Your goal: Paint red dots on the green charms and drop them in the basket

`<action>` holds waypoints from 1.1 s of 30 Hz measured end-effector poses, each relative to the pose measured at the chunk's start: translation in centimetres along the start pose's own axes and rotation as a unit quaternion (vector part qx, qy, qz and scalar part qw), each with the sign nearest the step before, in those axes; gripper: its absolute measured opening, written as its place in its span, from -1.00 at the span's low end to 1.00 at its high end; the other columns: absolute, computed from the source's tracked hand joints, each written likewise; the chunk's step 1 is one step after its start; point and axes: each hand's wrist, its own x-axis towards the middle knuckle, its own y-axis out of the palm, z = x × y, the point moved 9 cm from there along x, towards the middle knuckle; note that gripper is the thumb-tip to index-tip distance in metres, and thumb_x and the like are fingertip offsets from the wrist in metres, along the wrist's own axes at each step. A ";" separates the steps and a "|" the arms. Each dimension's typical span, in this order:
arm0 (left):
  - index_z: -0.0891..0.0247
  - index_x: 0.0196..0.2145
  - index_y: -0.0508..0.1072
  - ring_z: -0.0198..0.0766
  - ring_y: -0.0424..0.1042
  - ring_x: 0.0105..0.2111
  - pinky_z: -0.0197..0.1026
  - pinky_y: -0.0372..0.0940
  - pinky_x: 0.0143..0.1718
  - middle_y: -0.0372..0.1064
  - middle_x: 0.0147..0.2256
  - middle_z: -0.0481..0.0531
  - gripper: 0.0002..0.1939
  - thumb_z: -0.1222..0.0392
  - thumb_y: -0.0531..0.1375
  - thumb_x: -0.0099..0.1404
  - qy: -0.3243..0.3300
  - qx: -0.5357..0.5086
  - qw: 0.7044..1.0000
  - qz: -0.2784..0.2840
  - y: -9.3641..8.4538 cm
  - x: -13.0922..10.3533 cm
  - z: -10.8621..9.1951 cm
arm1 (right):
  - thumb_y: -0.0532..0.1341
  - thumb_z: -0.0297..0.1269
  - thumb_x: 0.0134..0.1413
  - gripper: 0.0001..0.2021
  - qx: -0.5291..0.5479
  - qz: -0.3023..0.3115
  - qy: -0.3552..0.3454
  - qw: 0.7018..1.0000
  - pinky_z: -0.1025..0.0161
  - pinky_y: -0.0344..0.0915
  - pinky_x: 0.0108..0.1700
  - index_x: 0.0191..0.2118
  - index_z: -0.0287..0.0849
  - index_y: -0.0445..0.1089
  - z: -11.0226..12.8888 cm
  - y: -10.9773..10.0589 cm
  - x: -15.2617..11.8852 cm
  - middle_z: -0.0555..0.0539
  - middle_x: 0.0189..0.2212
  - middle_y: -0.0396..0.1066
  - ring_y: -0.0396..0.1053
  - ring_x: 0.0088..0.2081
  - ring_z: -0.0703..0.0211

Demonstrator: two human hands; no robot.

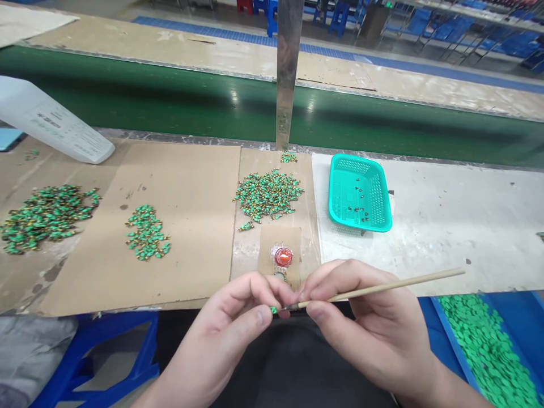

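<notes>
My left hand (238, 317) pinches a tiny green piece (274, 310) between thumb and fingers, low in the middle of the head view. Close by on the right, my right hand (365, 317) is closed on a thin wooden-handled brush (395, 285), whose dark tip points left at the green piece. Just beyond the fingers, a small round container of red paint (283, 256) stands on a cardboard square (267, 243). Behind it lies a pile of small green and gold pieces (267, 192). The fingers partly hide the green piece.
More green pieces lie in a small pile (147, 232) and a larger pile (49, 215) at left. A teal basket (360, 224) holds several small dark bits. A white bottle (55, 122) lies back left, a metal post (289, 73) stands behind, and a blue tray (459, 351) holds green discs.
</notes>
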 end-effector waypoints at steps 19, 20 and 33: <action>0.09 -0.22 0.73 -0.14 0.55 -0.07 -0.21 0.42 0.06 0.66 -0.12 0.04 -0.80 -0.04 0.48 0.52 0.003 0.011 1.000 0.012 0.3 0.0 -0.3 | 0.44 -0.55 0.35 -0.81 0.031 -0.013 0.014 0.999 0.32 0.65 -0.06 -0.10 -0.08 0.63 -0.2 0.0 0.1 0.00 -0.20 0.72 0.72 -0.17 0.21; 0.09 -0.23 0.73 -0.14 0.55 -0.08 -0.22 0.41 0.04 0.66 -0.13 0.04 -0.79 -0.04 0.48 0.51 0.004 0.012 1.000 0.014 0.4 0.0 -0.3 | 0.45 -0.55 0.35 -0.81 0.029 -0.014 0.012 0.999 0.33 0.65 -0.06 -0.10 -0.08 0.63 -0.2 0.0 0.2 0.00 -0.20 0.72 0.72 -0.17 0.21; 0.10 -0.21 0.76 -0.16 0.60 -0.08 -0.24 0.46 0.04 0.69 -0.13 0.06 -0.81 -0.03 0.48 0.52 0.013 0.003 1.000 0.010 0.3 0.1 -0.4 | 0.45 -0.56 0.37 -0.80 0.054 -0.012 0.014 0.998 0.26 0.65 -0.03 -0.09 -0.06 0.64 -0.3 0.0 0.1 -0.02 -0.18 0.72 0.72 -0.14 0.16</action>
